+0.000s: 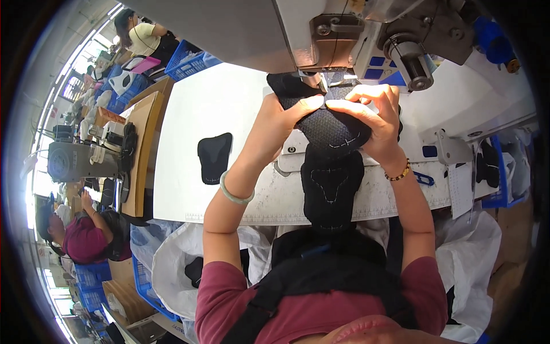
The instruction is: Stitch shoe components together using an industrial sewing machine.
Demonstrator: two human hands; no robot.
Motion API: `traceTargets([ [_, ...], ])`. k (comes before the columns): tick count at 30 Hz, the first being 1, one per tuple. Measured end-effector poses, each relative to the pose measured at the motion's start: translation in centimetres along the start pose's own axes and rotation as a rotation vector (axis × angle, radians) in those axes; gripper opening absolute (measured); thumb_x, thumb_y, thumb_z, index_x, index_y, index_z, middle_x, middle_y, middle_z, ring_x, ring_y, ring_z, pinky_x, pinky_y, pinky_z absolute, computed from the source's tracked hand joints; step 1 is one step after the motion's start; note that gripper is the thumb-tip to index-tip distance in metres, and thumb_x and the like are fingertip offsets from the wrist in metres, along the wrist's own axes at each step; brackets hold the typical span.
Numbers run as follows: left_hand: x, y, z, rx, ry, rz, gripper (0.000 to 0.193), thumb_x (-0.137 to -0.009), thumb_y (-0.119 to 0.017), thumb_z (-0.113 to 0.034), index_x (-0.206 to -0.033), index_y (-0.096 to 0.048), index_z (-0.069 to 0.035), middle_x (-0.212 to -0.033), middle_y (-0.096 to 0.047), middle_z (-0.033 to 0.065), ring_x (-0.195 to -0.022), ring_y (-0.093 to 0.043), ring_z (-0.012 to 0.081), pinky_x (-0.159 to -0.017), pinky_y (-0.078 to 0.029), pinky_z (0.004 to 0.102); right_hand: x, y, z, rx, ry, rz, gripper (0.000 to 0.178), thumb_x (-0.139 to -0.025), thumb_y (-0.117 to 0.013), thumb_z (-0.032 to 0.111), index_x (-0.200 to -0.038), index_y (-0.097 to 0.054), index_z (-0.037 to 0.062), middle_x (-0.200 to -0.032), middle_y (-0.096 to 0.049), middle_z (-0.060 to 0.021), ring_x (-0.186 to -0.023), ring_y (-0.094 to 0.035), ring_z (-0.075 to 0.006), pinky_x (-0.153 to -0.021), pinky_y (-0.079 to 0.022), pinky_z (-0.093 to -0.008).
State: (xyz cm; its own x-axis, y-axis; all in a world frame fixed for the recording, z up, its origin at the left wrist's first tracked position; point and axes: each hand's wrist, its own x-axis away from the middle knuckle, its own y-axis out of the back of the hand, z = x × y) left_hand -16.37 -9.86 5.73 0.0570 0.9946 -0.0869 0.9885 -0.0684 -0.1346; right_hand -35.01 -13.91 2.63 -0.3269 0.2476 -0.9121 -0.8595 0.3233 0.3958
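Holding black fabric (332, 129), fingers (360, 111) nearly closed

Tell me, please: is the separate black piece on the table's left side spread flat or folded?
Spread flat: the black piece lies on the white table, whole outline showing, no fold visible.

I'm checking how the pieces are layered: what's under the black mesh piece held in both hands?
Past the near edge of the mesh piece, another black piece with dashed white lines shows over the white table. Whatever lies directly beneath is covered.
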Motion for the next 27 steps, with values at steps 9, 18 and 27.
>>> traceTargets([
  [9, -0.5, 0.7, -0.1, 0.031, -0.028, 0.063, 0.017, -0.084, -0.064, -0.009, -0.097, -0.060, 0.002, -0.088, -0.061, 0.0037, -0.076, -0.058, 0.0087, -0.069, -0.048, 0.0223, -0.3, 0.7, -1.8, 0.051, 0.178, 0.113, 0.041, -0.068, -0.066, 0.011, -0.107, -0.063, 0.0213, -0.092, -0.055, 0.0045, -0.082, -0.053, -0.0148, -0.078, -0.034, -0.0356],
  [18, -0.1, -0.2, 1.0, 0.098, -0.062, 0.036, 0.020, -0.083, -0.064, -0.007, -0.101, -0.061, 0.002, -0.094, -0.062, 0.0040, -0.085, -0.056, 0.0097, -0.077, -0.045, 0.0242, 0.3, 1.0, -1.4, 0.092, 0.127, 0.212, 0.038, -0.067, -0.065, 0.019, -0.104, -0.068, 0.0249, -0.093, -0.050, 0.0035, -0.085, -0.051, -0.0152, -0.080, -0.033, -0.0366],
  [27, -0.6, 0.2, 0.8, 0.097, -0.086, 0.008, 0.019, -0.084, -0.063, -0.007, -0.100, -0.062, 0.003, -0.093, -0.063, 0.0051, -0.084, -0.058, 0.0102, -0.076, -0.047, 0.0243, -0.5, 0.7, -0.4, 0.101, 0.074, 0.146, 0.035, -0.066, -0.069, 0.027, -0.101, -0.071, 0.0214, -0.093, -0.054, 0.0031, -0.083, -0.050, -0.0152, -0.079, -0.033, -0.0354],
])
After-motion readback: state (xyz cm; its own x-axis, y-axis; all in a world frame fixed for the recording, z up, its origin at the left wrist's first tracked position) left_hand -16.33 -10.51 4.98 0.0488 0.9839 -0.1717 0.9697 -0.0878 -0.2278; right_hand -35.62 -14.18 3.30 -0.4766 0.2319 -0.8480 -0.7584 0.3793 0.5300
